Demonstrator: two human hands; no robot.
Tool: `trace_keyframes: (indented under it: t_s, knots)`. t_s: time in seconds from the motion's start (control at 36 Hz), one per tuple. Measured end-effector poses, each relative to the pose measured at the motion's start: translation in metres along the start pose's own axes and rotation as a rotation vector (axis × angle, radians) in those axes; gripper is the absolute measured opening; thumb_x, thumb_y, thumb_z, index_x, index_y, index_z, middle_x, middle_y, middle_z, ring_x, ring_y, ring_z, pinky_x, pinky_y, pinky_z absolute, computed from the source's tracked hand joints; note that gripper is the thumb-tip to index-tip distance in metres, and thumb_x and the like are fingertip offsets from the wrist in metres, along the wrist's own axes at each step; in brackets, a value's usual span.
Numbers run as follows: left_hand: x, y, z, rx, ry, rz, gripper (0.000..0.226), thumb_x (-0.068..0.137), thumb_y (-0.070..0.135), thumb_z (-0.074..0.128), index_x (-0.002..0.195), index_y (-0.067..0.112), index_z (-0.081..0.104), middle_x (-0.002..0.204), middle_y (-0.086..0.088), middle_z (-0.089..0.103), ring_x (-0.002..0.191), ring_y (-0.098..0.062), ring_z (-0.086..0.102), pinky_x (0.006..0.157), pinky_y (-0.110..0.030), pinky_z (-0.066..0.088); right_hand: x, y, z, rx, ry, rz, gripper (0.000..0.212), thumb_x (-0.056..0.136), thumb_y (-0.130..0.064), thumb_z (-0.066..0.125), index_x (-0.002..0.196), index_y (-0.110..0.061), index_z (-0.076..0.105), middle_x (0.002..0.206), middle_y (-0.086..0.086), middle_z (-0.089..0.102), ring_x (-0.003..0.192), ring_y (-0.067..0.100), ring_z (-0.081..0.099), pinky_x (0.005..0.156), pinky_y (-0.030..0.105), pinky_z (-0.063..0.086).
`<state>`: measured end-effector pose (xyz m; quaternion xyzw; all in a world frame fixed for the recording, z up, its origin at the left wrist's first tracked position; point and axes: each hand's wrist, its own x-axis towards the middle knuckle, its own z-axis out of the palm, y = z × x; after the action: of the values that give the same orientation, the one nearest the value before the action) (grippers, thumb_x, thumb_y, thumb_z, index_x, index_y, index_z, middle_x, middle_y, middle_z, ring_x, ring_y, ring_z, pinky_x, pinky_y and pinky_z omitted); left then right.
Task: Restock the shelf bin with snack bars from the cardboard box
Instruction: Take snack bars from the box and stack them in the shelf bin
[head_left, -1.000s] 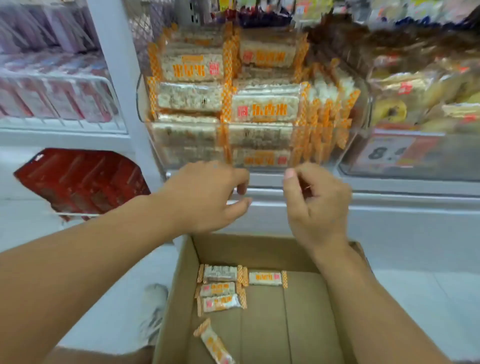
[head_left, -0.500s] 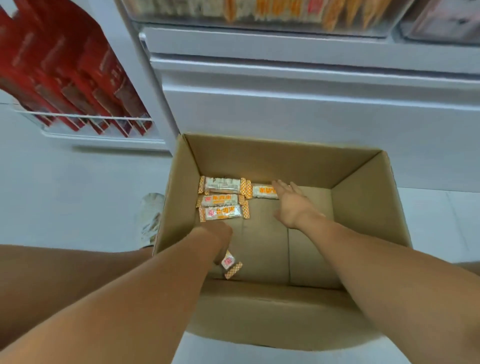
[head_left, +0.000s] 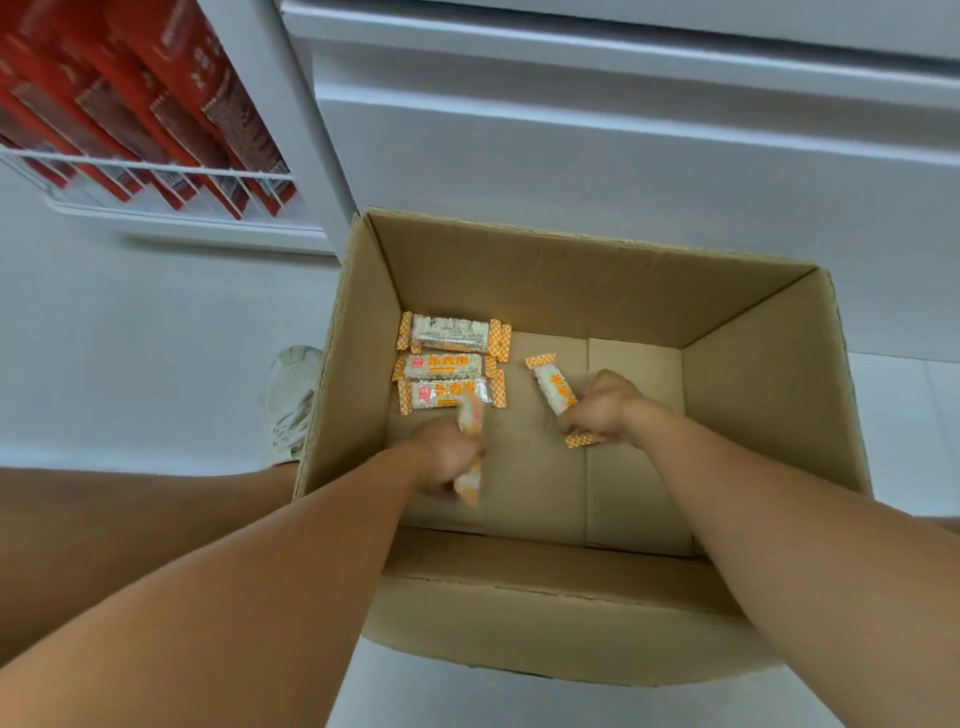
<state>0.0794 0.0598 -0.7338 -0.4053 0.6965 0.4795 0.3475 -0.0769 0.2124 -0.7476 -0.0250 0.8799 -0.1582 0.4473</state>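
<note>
An open cardboard box (head_left: 769, 364) stands on the floor below me. Three snack bars in clear and orange-checked wrappers (head_left: 449, 364) lie side by side at its back left. My left hand (head_left: 441, 454) is down in the box and grips a blurred snack bar (head_left: 470, 415) that stands nearly upright. My right hand (head_left: 602, 408) grips another snack bar (head_left: 553, 387), whose orange ends stick out on both sides of the fist. The shelf bin is out of view.
White shelving panels (head_left: 597, 135) rise behind the box. A wire rack with red packets (head_left: 156, 124) hangs at upper left. My shoe (head_left: 291, 400) rests on the white floor just left of the box.
Both hands dropped from the shelf bin into the box. Since half a second ago, each has closed round a snack bar and lifted it off the box floor.
</note>
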Motion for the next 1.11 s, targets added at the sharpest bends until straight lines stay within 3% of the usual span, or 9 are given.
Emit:
trace_keyframes:
  t_s: [0.14,0.25,0.31,0.39,0.47,0.58,0.69,0.75,1.11]
  knots:
    - [-0.007,0.019,-0.005,-0.683,-0.079,-0.071,0.02,0.103,0.019,0.042,0.121,0.013,0.048,0.075,-0.008,0.07,0.071,-0.022,0.071,0.074,-0.038,0.057,-0.014,0.004,-0.029,0.588,-0.354,-0.028,0.022,0.079,0.002,0.074,0.087,-0.016,0.063,0.082,0.003,0.066,0.076,0.015,0.061,0.08,0.03,0.056]
    - [-0.015,0.023,-0.016,-0.971,-0.274,-0.015,0.073,0.095,0.075,0.028,0.107,0.012,0.063,0.077,-0.011,0.065,0.075,-0.027,0.065,0.084,-0.046,0.055,-0.022,-0.006,-0.028,0.395,-0.395,-0.294,0.038,0.066,0.01,0.072,0.093,-0.015,0.061,0.087,0.003,0.064,0.072,0.016,0.062,0.064,0.03,0.053]
    - [-0.019,0.024,-0.024,-0.962,-0.374,-0.015,0.092,0.079,0.09,0.033,0.115,0.013,0.066,0.093,-0.013,0.071,0.083,-0.031,0.069,0.085,-0.05,0.057,-0.025,-0.022,-0.022,0.102,-0.39,-0.444,0.041,0.058,0.008,0.074,0.087,-0.019,0.063,0.084,0.001,0.062,0.069,0.016,0.058,0.059,0.027,0.048]
    - [-0.026,0.024,-0.033,-0.76,-0.416,-0.057,0.057,0.086,0.063,0.058,0.113,0.014,0.068,0.102,-0.011,0.075,0.087,-0.028,0.073,0.082,-0.042,0.059,-0.025,-0.045,-0.009,-0.183,-0.362,-0.621,0.05,0.062,0.018,0.075,0.079,-0.028,0.065,0.087,0.004,0.063,0.068,0.008,0.056,0.061,0.023,0.046]
    - [-0.026,0.018,-0.036,-0.584,-0.358,-0.066,0.018,0.094,0.023,0.062,0.105,0.01,0.069,0.091,-0.005,0.075,0.074,-0.014,0.072,0.077,-0.031,0.056,-0.025,-0.055,-0.004,0.066,-0.351,-0.609,0.056,0.064,0.025,0.071,0.092,-0.024,0.069,0.098,0.006,0.067,0.074,0.006,0.061,0.07,0.029,0.053]
    - [-0.017,0.01,-0.031,-0.621,-0.317,-0.097,0.008,0.096,0.016,0.063,0.102,0.012,0.065,0.085,-0.002,0.073,0.07,-0.011,0.069,0.079,-0.032,0.054,-0.015,-0.052,0.0,0.562,-0.174,-0.36,0.041,0.078,0.019,0.063,0.099,-0.017,0.067,0.107,0.01,0.066,0.088,0.015,0.061,0.071,0.029,0.051]
    - [-0.005,0.006,-0.02,-0.537,-0.12,-0.119,0.016,0.087,-0.001,0.067,0.098,0.011,0.063,0.084,-0.005,0.069,0.07,-0.016,0.067,0.059,-0.03,0.054,0.0,-0.049,0.023,0.403,-0.027,-0.209,0.02,0.085,-0.003,0.073,0.102,-0.013,0.068,0.096,0.004,0.062,0.088,0.014,0.055,0.074,0.032,0.05]
    - [-0.001,0.003,-0.021,-0.532,-0.045,-0.143,0.027,0.077,-0.008,0.066,0.099,0.007,0.061,0.099,-0.011,0.068,0.086,-0.024,0.068,0.071,-0.035,0.058,0.0,-0.053,0.037,0.413,-0.105,-0.179,0.02,0.088,-0.009,0.073,0.108,-0.01,0.071,0.108,0.0,0.066,0.093,0.011,0.056,0.076,0.03,0.05]
    - [-0.004,0.001,-0.03,-0.701,0.237,-0.098,0.037,0.08,0.013,0.069,0.116,0.01,0.061,0.1,-0.009,0.065,0.085,-0.025,0.062,0.072,-0.03,0.05,-0.007,-0.045,0.056,0.731,-0.208,-0.035,0.022,0.08,0.011,0.074,0.086,-0.007,0.065,0.085,0.01,0.069,0.077,0.018,0.068,0.074,0.027,0.059]
